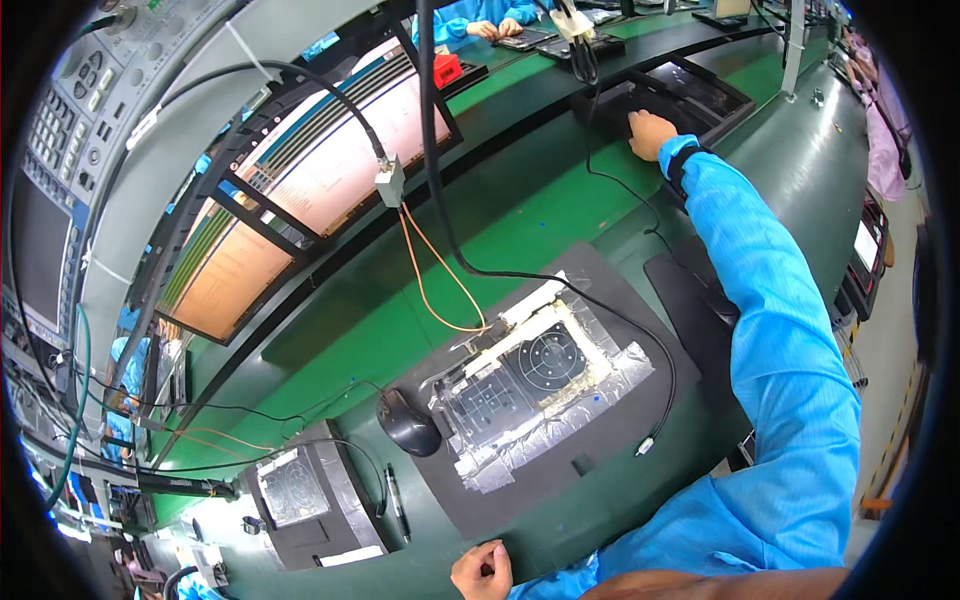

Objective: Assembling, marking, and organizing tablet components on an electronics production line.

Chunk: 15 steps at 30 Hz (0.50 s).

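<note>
My right arm, in a blue sleeve with a black wrist band, stretches to the far right. My right hand (pixel 650 135) is closed at the near side of a black tray (pixel 735 120); what its fingers hold, if anything, is hidden. Dark flat panels lie in that tray. Low in the view, my left hand (pixel 483 572) rests curled in a loose fist at the bench's near edge, with nothing showing in it. Beyond it lies a dark grey pad (pixel 520 500) bearing a foil-taped fixture (pixel 545 375) with a printed circle and grid.
A black mouse (pixel 408 422) touches the pad's left side. A marker pen (pixel 397 503) and a smaller pad (pixel 345 490) lie further left. A black cable (pixel 600 295) crosses the fixture. Monitors (pixel 330 150) and a bench instrument (pixel 60 200) stand left. Another person's hands (pixel 495 30) work at the back.
</note>
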### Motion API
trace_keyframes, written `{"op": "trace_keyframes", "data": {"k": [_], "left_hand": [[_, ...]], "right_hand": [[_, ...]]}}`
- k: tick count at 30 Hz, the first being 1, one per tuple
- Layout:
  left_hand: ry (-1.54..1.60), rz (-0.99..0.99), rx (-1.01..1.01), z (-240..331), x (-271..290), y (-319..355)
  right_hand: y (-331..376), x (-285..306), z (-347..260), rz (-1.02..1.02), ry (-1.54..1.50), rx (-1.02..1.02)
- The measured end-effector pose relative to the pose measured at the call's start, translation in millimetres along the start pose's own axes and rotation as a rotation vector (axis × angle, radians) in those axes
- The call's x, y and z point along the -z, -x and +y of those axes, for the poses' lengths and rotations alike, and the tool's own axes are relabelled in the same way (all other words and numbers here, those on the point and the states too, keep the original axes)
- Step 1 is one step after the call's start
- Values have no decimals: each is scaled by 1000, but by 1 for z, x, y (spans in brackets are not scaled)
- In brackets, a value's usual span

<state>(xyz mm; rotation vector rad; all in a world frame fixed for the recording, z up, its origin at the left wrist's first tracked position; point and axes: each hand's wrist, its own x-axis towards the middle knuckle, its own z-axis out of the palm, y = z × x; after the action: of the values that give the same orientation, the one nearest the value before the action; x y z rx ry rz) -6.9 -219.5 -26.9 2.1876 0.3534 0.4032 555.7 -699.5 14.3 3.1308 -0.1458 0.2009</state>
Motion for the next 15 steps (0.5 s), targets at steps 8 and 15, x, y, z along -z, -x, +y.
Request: {"op": "trace_keyframes", "data": {"k": [8, 15], "left_hand": [[29, -53, -4, -2, 9, -11], [31, -120, -49, -5, 7, -15]], "right_hand": [[66, 126, 79, -160, -216, 261], [314, 152, 266, -203, -365, 160]]}}
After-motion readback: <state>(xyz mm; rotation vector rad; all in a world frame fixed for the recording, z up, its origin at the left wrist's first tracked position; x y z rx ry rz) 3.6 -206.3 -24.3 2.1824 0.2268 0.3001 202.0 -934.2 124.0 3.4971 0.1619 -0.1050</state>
